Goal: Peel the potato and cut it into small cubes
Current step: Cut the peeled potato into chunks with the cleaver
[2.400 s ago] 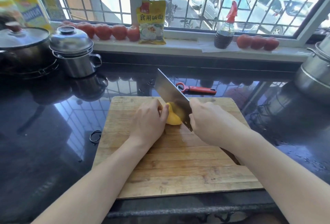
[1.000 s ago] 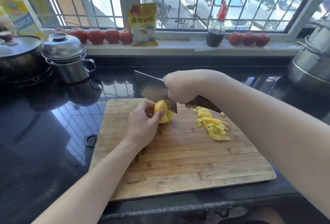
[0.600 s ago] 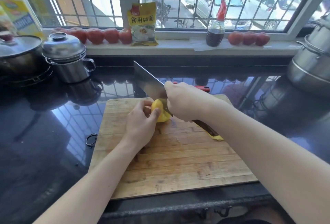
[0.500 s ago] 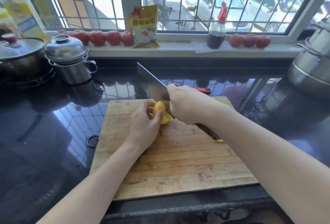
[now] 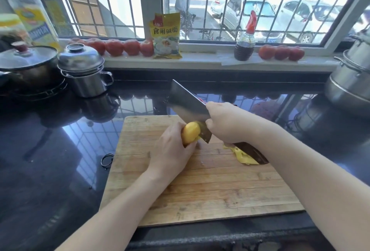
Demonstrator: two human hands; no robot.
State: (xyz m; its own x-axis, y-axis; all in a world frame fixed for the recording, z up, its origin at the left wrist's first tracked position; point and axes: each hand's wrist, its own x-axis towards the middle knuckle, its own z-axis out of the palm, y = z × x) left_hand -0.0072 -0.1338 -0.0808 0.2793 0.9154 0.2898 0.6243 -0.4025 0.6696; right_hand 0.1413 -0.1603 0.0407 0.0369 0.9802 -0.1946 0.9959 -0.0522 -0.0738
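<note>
A peeled yellow potato piece sits on the wooden cutting board, and my left hand grips it from the left. My right hand grips a cleaver by its dark handle. The blade slants up and to the left, with its lower edge against the right side of the potato. A small heap of cut potato strips lies on the board, partly hidden under my right wrist and the handle.
The board lies on a glossy black counter. A lidded steel pot and a dark pan stand at the back left, a large steel pot at the right. Tomatoes, a yellow bag and a sauce bottle line the sill. A black ring lies beside the board.
A second ago the cleaver lay across the potato with the cut strips in full view. Since then my right hand turned the blade lengthwise and set it against the potato's right side.
</note>
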